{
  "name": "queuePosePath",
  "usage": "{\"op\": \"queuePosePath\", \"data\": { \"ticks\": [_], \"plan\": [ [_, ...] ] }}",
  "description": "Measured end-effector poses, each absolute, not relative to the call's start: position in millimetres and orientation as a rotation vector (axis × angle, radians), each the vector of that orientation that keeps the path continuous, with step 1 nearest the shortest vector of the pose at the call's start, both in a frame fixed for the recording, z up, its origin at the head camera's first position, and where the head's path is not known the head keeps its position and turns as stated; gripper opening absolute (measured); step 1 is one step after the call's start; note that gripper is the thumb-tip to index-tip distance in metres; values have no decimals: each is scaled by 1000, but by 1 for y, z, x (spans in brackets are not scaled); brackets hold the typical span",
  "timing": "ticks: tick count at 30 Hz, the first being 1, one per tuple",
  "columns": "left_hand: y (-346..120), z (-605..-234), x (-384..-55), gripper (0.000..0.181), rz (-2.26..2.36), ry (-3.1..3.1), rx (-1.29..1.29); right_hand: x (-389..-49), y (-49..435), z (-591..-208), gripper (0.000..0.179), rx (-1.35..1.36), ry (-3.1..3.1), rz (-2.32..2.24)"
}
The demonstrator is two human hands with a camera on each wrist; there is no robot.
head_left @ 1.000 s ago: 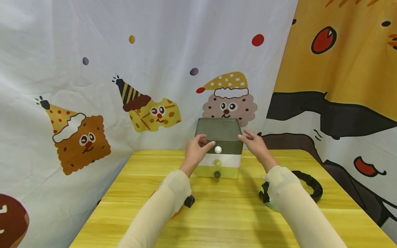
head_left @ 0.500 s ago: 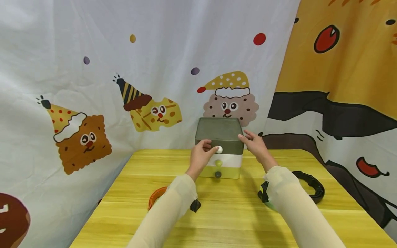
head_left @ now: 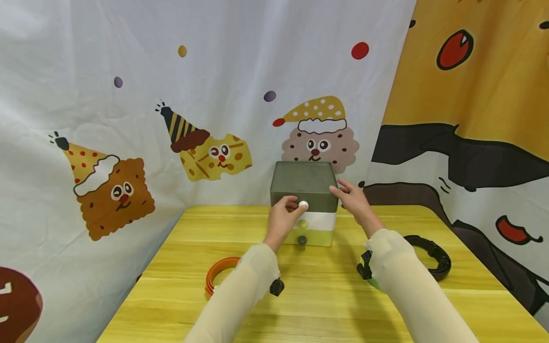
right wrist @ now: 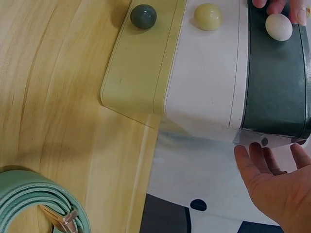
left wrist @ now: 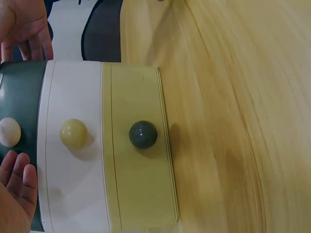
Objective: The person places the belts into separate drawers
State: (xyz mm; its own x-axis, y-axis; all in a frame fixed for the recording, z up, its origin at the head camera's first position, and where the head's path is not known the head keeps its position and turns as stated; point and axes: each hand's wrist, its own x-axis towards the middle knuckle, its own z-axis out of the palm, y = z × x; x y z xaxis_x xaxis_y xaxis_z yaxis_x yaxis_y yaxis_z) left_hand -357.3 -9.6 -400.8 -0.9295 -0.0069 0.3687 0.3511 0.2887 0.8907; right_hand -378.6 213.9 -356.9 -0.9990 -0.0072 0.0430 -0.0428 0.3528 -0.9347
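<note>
A small three-tier drawer box [head_left: 303, 177] stands at the back of the table, dark green on top, white in the middle and yellow-green at the bottom. Its top drawer bears a white round knob [left wrist: 8, 132]; below are a yellow knob [left wrist: 73, 134] and a dark grey knob [left wrist: 143, 134]. My left hand [head_left: 283, 216] is right beside the white knob, fingers loosely bent; whether the fingertips touch it I cannot tell. At the box's right side is my right hand [head_left: 355, 202], fingers extended by the top tier's edge.
An orange coiled belt [head_left: 210, 278] lies left of my left forearm. Right of it are a black coiled belt [head_left: 443, 262] and a green coiled belt [right wrist: 46, 189], the latter mostly hidden by my right sleeve in the head view. A printed curtain [head_left: 231, 85] hangs behind the table.
My left hand has moved right, across the box's front to the white knob. The orange belt has come out from behind the left sleeve. My right hand stays in place.
</note>
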Motion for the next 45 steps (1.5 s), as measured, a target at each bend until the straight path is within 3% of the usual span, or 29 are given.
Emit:
{"op": "queuePosePath", "data": {
  "ticks": [45],
  "plan": [
    [5,-409,-366,23,-1703,-2211,-208,-381,213,-364,71,-40,-2436,2084]
  ]
}}
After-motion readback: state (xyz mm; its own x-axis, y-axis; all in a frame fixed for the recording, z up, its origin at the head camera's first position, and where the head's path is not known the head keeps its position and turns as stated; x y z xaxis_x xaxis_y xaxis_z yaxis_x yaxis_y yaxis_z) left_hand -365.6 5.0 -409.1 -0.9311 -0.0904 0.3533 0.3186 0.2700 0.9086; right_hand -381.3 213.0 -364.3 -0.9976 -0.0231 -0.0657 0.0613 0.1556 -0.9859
